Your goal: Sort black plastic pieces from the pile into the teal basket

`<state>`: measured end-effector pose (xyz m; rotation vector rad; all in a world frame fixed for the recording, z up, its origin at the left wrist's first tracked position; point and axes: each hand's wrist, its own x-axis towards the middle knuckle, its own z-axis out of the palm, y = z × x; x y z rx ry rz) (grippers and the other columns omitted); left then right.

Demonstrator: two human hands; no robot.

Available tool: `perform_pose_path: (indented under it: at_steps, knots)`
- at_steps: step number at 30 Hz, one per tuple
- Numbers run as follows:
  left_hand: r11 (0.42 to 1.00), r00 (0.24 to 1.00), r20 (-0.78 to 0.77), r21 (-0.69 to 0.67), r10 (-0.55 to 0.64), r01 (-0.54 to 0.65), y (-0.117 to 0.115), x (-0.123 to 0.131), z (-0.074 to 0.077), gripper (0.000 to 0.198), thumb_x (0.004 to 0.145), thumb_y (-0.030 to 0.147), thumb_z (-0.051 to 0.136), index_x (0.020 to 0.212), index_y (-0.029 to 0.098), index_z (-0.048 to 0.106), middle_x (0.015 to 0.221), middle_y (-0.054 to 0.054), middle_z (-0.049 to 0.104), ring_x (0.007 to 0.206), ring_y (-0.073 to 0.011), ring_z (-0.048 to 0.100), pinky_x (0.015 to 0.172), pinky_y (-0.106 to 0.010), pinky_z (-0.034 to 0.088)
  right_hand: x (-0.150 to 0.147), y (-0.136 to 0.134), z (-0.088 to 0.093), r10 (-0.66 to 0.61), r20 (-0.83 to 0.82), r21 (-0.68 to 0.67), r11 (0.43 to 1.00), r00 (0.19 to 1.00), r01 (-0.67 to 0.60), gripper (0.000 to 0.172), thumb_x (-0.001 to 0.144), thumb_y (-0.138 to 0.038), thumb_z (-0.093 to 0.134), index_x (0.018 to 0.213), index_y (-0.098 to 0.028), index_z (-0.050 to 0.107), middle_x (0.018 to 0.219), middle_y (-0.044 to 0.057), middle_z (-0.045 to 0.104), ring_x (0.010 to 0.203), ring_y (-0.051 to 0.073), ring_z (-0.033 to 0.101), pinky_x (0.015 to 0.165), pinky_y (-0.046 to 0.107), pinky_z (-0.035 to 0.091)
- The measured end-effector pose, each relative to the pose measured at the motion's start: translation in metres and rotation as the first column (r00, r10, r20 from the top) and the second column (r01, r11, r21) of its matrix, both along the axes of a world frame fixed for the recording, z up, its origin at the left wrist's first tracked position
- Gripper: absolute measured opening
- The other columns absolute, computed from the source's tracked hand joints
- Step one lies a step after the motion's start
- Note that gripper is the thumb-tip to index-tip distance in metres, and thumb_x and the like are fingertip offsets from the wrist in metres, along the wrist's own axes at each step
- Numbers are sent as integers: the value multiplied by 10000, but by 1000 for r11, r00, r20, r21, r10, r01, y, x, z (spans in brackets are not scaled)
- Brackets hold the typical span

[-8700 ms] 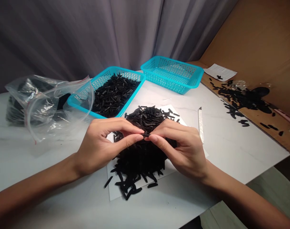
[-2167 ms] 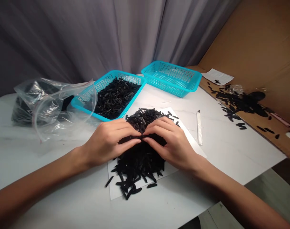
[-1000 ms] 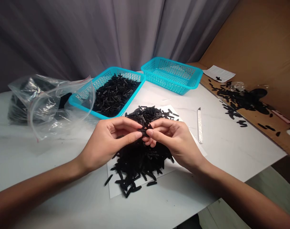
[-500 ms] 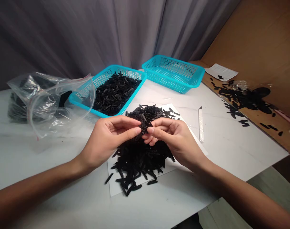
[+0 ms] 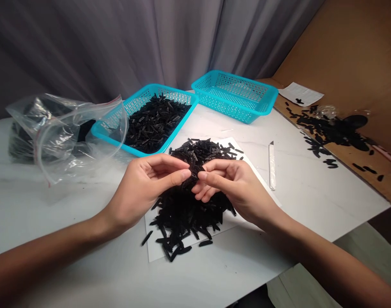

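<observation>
Our left hand (image 5: 140, 188) and right hand (image 5: 238, 188) nearly meet over a heap of slim black strips (image 5: 189, 214) at centre, fingers (image 5: 172, 179) pinched narrow, though black on black we cannot tell what they grip. We see a perforated blue basket (image 5: 177, 128) of strips at eleven o'clock, a second basket (image 5: 227, 106) at one, a crinkled clear bag (image 5: 63, 137) at ten, and at two a paper (image 5: 302, 95) we cannot read.
</observation>
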<state>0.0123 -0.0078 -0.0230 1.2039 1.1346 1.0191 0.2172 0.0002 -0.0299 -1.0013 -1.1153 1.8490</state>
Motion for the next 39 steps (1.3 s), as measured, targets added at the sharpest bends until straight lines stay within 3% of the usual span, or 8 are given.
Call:
perform_pose_path:
  at_steps: [4, 10, 16, 27, 39]
  knots:
    - [1000, 999, 29, 1, 20, -21, -3, 2, -2, 123, 776, 296, 899, 842, 243, 810, 809, 29, 775, 768, -79, 717, 702, -92, 561, 0, 0, 3, 33, -10, -44, 998, 999, -33, 306, 794, -383, 890, 787, -127, 722, 696, 56, 800, 578, 129, 747, 559, 187, 596]
    - [1000, 999, 54, -25, 4, -2, -2, 2, -7, 221, 801, 334, 884, 1014, 318, 826, 910, 29, 813, 846, -93, 745, 759, -114, 579, 1, 2, 2, 78, -45, -67, 994, 996, -81, 280, 780, -367, 891, 767, -136, 734, 705, 58, 798, 567, 123, 731, 541, 187, 575]
    - [1000, 1000, 16, 12, 2, -2, -1, 1, -8, 169, 799, 346, 885, 958, 308, 841, 928, 16, 819, 884, -122, 757, 786, -146, 596, 4, 2, 4, 105, -76, -97, 989, 992, -112, 265, 808, -360, 870, 752, -137, 739, 696, 50, 791, 565, 114, 728, 537, 171, 573]
    - [1000, 999, 46, 9, -29, 29, -3, 0, -6, 127, 814, 318, 877, 936, 326, 841, 883, 47, 810, 824, -70, 738, 723, -67, 560, 3, 3, 8, 154, -135, -169, 970, 979, -175, 264, 812, -354, 858, 750, -128, 738, 691, 54, 787, 555, 115, 724, 538, 175, 574]
    - [999, 999, 27, 4, -36, 36, -4, -1, -5, 190, 793, 343, 888, 969, 289, 842, 920, -9, 814, 861, -153, 754, 793, -203, 621, 4, 3, 8, 171, -167, -176, 964, 971, -200, 251, 833, -341, 835, 735, -133, 737, 694, 48, 786, 561, 107, 722, 546, 163, 581]
